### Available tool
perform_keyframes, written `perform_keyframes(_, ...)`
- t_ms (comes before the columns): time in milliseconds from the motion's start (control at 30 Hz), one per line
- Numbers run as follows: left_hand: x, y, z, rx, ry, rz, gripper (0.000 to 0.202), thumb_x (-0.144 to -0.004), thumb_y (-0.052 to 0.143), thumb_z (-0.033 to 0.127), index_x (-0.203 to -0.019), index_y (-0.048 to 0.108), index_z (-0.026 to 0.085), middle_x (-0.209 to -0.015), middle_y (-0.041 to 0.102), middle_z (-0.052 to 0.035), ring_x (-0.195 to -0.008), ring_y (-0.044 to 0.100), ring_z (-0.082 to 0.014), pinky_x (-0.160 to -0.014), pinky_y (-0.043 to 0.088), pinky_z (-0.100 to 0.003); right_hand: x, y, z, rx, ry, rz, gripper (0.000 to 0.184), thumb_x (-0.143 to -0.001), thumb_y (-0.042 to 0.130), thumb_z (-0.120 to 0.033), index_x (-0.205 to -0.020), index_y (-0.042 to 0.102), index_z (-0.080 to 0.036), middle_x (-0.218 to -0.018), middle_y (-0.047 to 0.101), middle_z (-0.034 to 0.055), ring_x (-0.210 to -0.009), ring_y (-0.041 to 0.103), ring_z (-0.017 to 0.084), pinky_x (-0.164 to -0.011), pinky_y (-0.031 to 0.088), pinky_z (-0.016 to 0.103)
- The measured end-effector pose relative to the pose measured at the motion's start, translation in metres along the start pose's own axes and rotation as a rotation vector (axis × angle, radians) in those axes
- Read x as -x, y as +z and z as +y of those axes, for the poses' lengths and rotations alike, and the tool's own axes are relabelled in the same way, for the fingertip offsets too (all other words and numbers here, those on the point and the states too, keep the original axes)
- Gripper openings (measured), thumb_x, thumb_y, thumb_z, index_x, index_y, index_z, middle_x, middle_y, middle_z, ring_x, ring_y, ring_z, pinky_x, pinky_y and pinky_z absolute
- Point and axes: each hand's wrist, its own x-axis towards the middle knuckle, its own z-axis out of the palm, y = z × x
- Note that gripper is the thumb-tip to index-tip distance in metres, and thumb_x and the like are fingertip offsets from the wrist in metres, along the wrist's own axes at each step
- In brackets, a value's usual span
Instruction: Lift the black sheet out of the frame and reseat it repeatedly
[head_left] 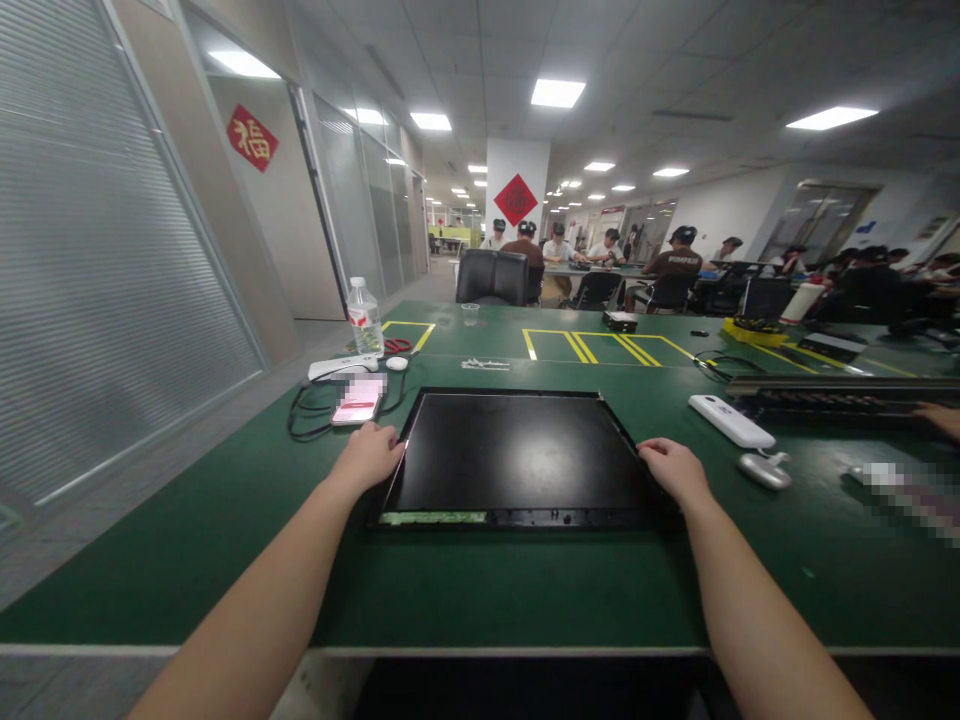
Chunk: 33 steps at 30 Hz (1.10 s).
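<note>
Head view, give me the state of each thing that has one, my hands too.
Panel: screen side up, dark
Left hand: gripping panel's left edge
Right hand: gripping panel's right edge
Phone: lying flat, screen lit
Bottle: upright
Cup: upright
Ceiling lights: on

A: What finish does the panel [517, 450] show?
B: Its face looks smooth and dark with a satiny sheen; the frame [622, 517] around it looks like black plastic.
A: And the tabletop [187, 540]?
B: Smooth green, mostly matt.
A: The bottle [365, 325] at ten o'clock from the panel?
B: Clear, glossy plastic. The chair [491, 277] at twelve looks like softly shiny black leather, the device [731, 421] at three like smooth white plastic.
</note>
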Motion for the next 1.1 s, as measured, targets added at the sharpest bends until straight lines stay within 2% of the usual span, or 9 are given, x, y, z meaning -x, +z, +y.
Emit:
perform_keyframes(167, -0.003, 0.0, -0.006, 0.023, 0.026, -0.003, 0.027, -0.084, 0.052, 0.039, -0.077, 0.068, 0.019, -0.1, 0.064, -0.0161, -0.095, 0.064, -0.0309, -0.086, 0.048, -0.037, 0.001, 0.005, -0.001, 0.036, -0.062, -0.025, 0.026, -0.077, 0.055, -0.031, -0.088, 0.077, -0.024, -0.092, 0.076, 0.0045, -0.083, 0.066, 0.021, -0.067, 0.044, 0.028)
perform_keyframes(433, -0.005, 0.003, -0.011, 0.103, 0.099, 0.041, 0.02, -0.078, 0.056, 0.029, -0.061, 0.063, 0.021, -0.094, 0.066, -0.0121, -0.094, 0.063, -0.0281, -0.09, 0.046, -0.036, 0.001, 0.006, 0.001, 0.055, -0.092, -0.028, 0.025, -0.076, 0.057, -0.03, -0.088, 0.078, -0.025, -0.093, 0.076, 0.0045, -0.082, 0.067, 0.021, -0.067, 0.045, 0.028)
perform_keyframes(500, -0.005, 0.002, -0.009, 0.106, 0.106, 0.041, 0.021, -0.079, 0.055, 0.027, -0.058, 0.058, 0.022, -0.09, 0.066, -0.0111, -0.091, 0.064, -0.0268, -0.086, 0.046, -0.033, 0.001, 0.006, 0.0, 0.06, -0.097, -0.031, 0.025, -0.077, 0.057, -0.03, -0.089, 0.078, -0.025, -0.094, 0.076, 0.0049, -0.084, 0.067, 0.022, -0.069, 0.046, 0.029)
perform_keyframes(600, -0.004, -0.002, -0.006, 0.135, 0.094, 0.013, 0.025, -0.081, 0.05, 0.024, -0.056, 0.049, 0.023, -0.077, 0.064, -0.008, -0.079, 0.063, -0.0244, -0.072, 0.045, -0.031, 0.001, 0.006, 0.0, 0.069, -0.103, -0.035, 0.026, -0.077, 0.056, -0.029, -0.089, 0.078, -0.025, -0.096, 0.076, 0.005, -0.087, 0.067, 0.022, -0.071, 0.046, 0.029)
perform_keyframes(700, -0.003, -0.007, -0.004, 0.244, 0.048, 0.046, 0.025, -0.081, 0.049, 0.024, -0.057, 0.043, 0.024, -0.064, 0.058, -0.0031, -0.068, 0.058, -0.0219, -0.062, 0.038, -0.029, 0.0, 0.007, 0.0, 0.062, -0.101, -0.037, 0.026, -0.077, 0.056, -0.029, -0.089, 0.078, -0.025, -0.095, 0.076, 0.0044, -0.085, 0.067, 0.022, -0.07, 0.046, 0.029)
perform_keyframes(967, 0.002, -0.011, 0.002, 0.676, -0.065, 0.123, 0.026, -0.075, 0.056, 0.025, -0.054, 0.04, 0.023, -0.051, 0.042, 0.0048, -0.052, 0.043, -0.0144, -0.051, 0.028, -0.025, 0.0, 0.006, 0.001, 0.049, -0.101, -0.033, 0.025, -0.076, 0.056, -0.029, -0.088, 0.078, -0.025, -0.093, 0.076, 0.004, -0.083, 0.067, 0.021, -0.067, 0.045, 0.028)
perform_keyframes(1100, 0.003, -0.011, 0.007, 0.907, -0.159, 0.151, 0.025, -0.072, 0.062, 0.031, -0.057, 0.043, 0.022, -0.05, 0.045, 0.0058, -0.05, 0.044, -0.0128, -0.049, 0.031, -0.023, 0.001, 0.006, 0.0, 0.04, -0.094, -0.035, 0.024, -0.076, 0.056, -0.028, -0.087, 0.078, -0.026, -0.093, 0.076, 0.0039, -0.081, 0.067, 0.02, -0.067, 0.045, 0.028)
